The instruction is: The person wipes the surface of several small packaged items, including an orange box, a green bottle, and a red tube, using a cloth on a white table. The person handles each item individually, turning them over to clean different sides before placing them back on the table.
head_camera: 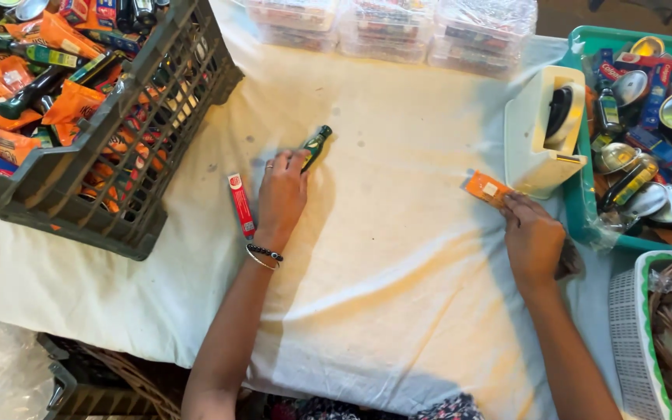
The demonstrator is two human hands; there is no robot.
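Your right hand (533,237) pinches a flat orange sachet (488,187) with a pale square label; farther left, your left hand (281,194) grips a small dark-green bottle (316,145).

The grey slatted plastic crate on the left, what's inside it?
The grey slatted plastic crate holds a heap of orange sachets, dark green bottles and flat packets. More orange shows through the slats. The bottom layers are buried under the pile and cannot be seen.
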